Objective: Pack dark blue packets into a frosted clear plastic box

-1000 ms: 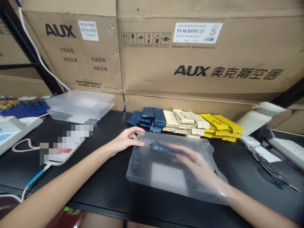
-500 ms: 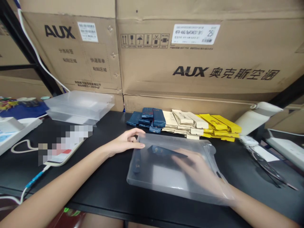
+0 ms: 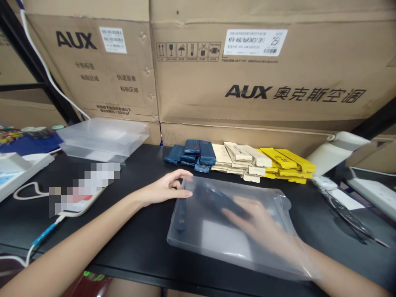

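My left hand (image 3: pixel 167 187) pinches the far left corner of a clear plastic document case (image 3: pixel 262 258) on the black table. Through the open right side my right hand (image 3: pixel 258 220) reaches inside the case and grips a dark blue packet (image 3: pixel 221 202), blurred behind the frosted plastic. A second dark blue packet (image 3: pixel 182 216) lies inside along the left edge. Just behind the case, blue packets (image 3: pixel 192 154), cream packets (image 3: pixel 239 156) and yellow packets (image 3: pixel 283 163) lie in a row of small stacks.
More clear plastic cases (image 3: pixel 102 140) are stacked at the back left, behind a phone (image 3: pixel 89 194) on a charging cable. To the right are a white bottle (image 3: pixel 332 152), glasses (image 3: pixel 343 214) and a power strip (image 3: pixel 374 194). Large cardboard boxes (image 3: pixel 192 95) stand behind the table.
Inside the case, my right hand has tilted the held packet and shifted slightly right and nearer. The case's right side has swung a little toward me. My left hand keeps its corner.
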A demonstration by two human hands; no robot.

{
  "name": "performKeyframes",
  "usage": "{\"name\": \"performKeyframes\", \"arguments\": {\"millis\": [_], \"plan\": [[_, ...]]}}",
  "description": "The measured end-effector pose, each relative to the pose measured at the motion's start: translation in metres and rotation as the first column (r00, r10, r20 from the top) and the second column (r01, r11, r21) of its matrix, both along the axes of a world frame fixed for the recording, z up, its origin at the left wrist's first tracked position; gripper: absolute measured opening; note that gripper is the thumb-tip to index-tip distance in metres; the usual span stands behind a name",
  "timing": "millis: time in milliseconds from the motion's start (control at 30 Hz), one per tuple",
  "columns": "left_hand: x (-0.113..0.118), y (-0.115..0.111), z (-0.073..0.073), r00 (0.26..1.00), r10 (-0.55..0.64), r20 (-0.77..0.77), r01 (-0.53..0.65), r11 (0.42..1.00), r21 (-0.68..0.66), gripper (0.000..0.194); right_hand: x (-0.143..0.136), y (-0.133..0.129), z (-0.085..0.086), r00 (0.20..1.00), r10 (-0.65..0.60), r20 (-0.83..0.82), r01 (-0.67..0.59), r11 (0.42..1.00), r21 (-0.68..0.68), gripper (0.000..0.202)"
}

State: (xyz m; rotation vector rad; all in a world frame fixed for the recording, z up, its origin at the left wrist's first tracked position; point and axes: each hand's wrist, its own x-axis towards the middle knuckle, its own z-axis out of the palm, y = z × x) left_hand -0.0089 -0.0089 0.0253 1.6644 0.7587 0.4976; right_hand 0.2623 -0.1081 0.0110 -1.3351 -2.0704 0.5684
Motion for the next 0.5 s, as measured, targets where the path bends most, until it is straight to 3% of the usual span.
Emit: {"name": "performKeyframes", "arguments": {"millis": [300, 500], "plan": [[0.011, -0.011, -0.006, 0.997, -0.037, -0.065, 0.040, 0.998, 0.044, 0.058, -0.014, -0.006, 0.008, 0.989, 0.150, -0.015, -0.150, 0.989, -0.004, 0.009], [0.014, -0.013, -0.007, 0.998, -0.026, -0.065, 0.031, 0.996, 0.082, 0.060, -0.008, -0.010, 0.007, 0.941, 0.333, 0.065, -0.329, 0.942, -0.057, 0.037]]}}
